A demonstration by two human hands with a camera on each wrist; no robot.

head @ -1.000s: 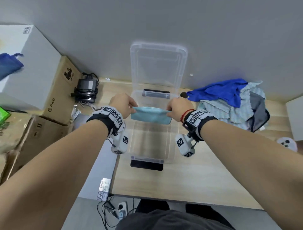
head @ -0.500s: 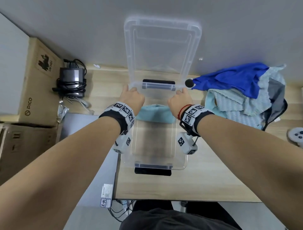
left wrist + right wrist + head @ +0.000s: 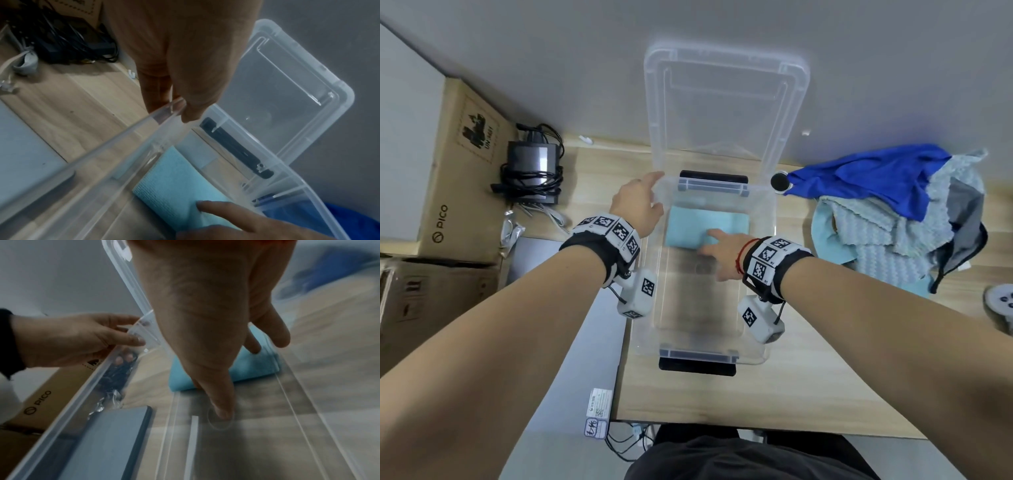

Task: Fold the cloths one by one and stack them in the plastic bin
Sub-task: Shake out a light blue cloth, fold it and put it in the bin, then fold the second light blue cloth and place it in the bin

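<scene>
A clear plastic bin (image 3: 697,353) stands open in the middle of the wooden table. A folded light blue cloth (image 3: 698,226) lies flat on the bin's floor at its far end, also seen in the wrist views (image 3: 174,183) (image 3: 252,368). My right hand (image 3: 717,248) reaches inside the bin, its fingers spread and straight, the fingertips (image 3: 254,348) resting on the cloth. My left hand (image 3: 642,202) grips the bin's far left rim (image 3: 160,115), thumb inside and fingers outside. A pile of unfolded cloths (image 3: 876,233), with a dark blue one (image 3: 866,178) on top, lies to the right.
The bin's lid (image 3: 726,102) leans against the wall behind it. Cardboard boxes (image 3: 458,164) and a power adapter with cables (image 3: 532,168) sit at the left. A white controller (image 3: 1001,301) lies at the right edge. A small black round object (image 3: 780,181) sits beside the pile.
Both hands lowered the folded cloth into the bin's far end and let go. The left hand moved out to the rim; the right hand now lies flat on the cloth.
</scene>
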